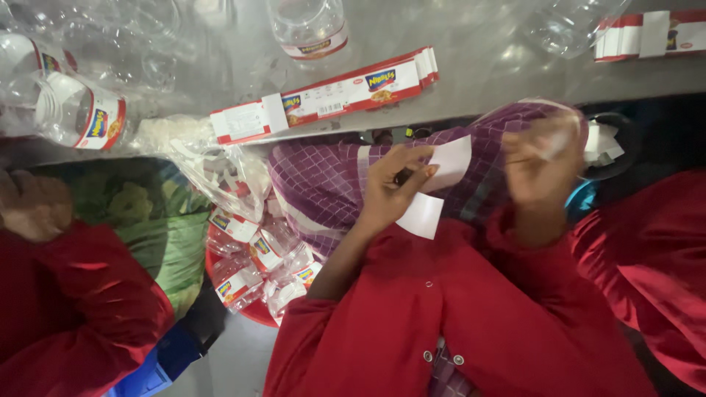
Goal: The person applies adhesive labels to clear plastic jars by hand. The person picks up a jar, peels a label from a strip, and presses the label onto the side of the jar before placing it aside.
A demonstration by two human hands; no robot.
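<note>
- My left hand (393, 187) is curled, fingers (412, 163) pinched onto a white rectangular paper strip (440, 184) that bends over the thumb, with one end pointing up to the right and the other hanging down toward my red sleeve.
- My right hand (540, 165) is blurred; its fingers look bent inward around a clear plastic jar (570, 132), but I cannot tell how firm that hold is.
- The white paper strip sits between the two hands, in front of a purple checked cloth (323, 180) spread over my lap.
- On the grey tabletop (478, 62) above lies a long stack of red-and-white printed labels (331, 95), flat and slightly askew, near the table edge.
- A second stack of the same red-and-white labels (647, 35) lies at the far right corner of the table.
- A clear plastic jar with a label band (309, 29) stands at the top middle of the table, and another labelled clear jar (81, 114) lies on its side at the left.
- Below the table edge, a red round basin (250, 309) holds several small labelled clear jars (250, 250), with a crumpled transparent plastic bag (220, 165) just above them.
- At the left, another person's hand (33, 206) in a red sleeve rests near a green patterned fabric (154, 220).
</note>
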